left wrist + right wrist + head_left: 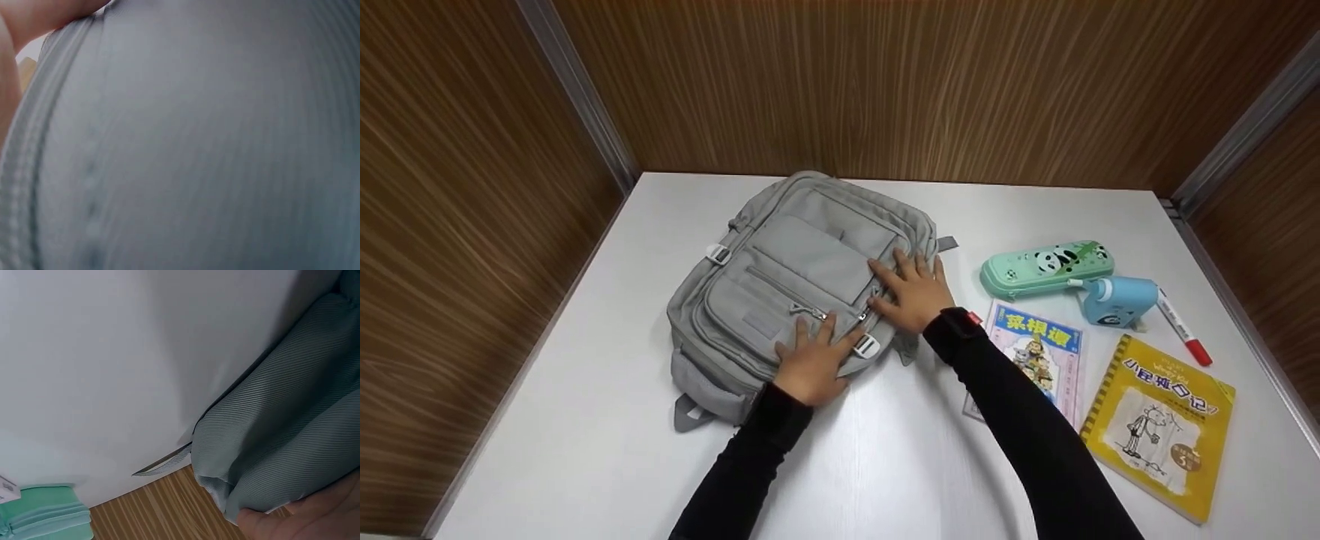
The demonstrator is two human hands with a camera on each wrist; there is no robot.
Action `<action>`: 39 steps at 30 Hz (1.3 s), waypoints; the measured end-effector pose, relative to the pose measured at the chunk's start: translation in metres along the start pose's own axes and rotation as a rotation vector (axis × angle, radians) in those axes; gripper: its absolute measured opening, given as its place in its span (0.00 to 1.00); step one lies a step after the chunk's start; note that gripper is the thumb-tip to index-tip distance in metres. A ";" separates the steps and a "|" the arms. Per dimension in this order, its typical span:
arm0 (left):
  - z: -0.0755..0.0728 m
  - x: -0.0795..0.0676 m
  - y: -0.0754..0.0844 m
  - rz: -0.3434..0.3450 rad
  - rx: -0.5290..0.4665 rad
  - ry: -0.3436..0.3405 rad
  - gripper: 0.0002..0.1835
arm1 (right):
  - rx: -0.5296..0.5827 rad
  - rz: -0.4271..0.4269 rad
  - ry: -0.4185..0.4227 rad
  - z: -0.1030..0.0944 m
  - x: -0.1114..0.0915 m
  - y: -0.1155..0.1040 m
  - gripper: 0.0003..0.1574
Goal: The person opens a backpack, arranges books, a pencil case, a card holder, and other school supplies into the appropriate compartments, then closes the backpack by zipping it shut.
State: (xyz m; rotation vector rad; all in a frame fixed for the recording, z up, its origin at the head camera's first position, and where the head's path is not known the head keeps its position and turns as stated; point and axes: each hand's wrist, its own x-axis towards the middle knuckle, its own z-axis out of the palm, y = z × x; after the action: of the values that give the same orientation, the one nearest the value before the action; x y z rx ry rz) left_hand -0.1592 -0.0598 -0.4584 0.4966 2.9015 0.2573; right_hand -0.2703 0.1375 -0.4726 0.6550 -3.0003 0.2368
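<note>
A grey backpack (810,251) lies front side up on the white table, tilted at an angle. Spread fingers of my left hand (812,367) rest on its lower front pocket, close to a zipper pull (808,310). On the bag's right side lies my right hand (915,296), fingers spread over the edge beside the main zipper. A white buckle (866,346) sits between the two hands. Grey fabric (197,135) fills most of the left wrist view. The right wrist view shows the bag's side (270,422) with my fingers at the edge.
Right of the bag are a green panda pencil case (1046,270), a small blue container (1119,301), and a marker with a red cap (1183,328). Nearer lie a pink and blue book (1035,352), partly under my right forearm, and a yellow book (1159,427). Wood-grain panels (847,90) enclose the table.
</note>
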 end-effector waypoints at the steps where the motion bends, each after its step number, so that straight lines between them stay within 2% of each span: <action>1: 0.000 0.000 0.001 0.006 0.000 -0.002 0.43 | 0.002 0.008 -0.003 -0.001 -0.002 0.001 0.42; 13: 0.003 0.005 0.006 0.097 -0.007 -0.028 0.42 | 0.029 0.112 -0.012 -0.005 -0.026 0.011 0.43; 19: 0.004 -0.001 0.002 0.139 0.000 0.017 0.43 | -0.008 0.153 0.010 -0.008 -0.037 0.012 0.44; 22: 0.003 -0.011 -0.006 0.098 0.007 0.058 0.46 | -0.014 0.147 0.052 -0.011 -0.036 0.014 0.44; 25: 0.004 -0.021 -0.019 0.002 0.038 0.090 0.50 | -0.012 0.130 0.085 -0.014 -0.032 0.017 0.43; 28: 0.004 -0.027 -0.032 -0.068 0.074 0.094 0.50 | -0.014 0.131 0.068 -0.015 -0.032 0.021 0.42; 32: 0.002 -0.028 -0.043 -0.067 0.048 0.071 0.48 | -0.026 0.144 0.025 -0.013 -0.037 0.023 0.42; 39: -0.003 -0.026 -0.051 -0.030 0.043 0.060 0.47 | -0.025 0.140 0.048 -0.012 -0.046 0.022 0.43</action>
State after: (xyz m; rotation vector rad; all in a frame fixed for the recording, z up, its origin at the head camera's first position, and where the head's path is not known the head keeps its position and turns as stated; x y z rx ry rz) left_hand -0.1518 -0.1166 -0.4620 0.4591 2.9754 0.2097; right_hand -0.2374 0.1784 -0.4681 0.4310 -3.0007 0.2183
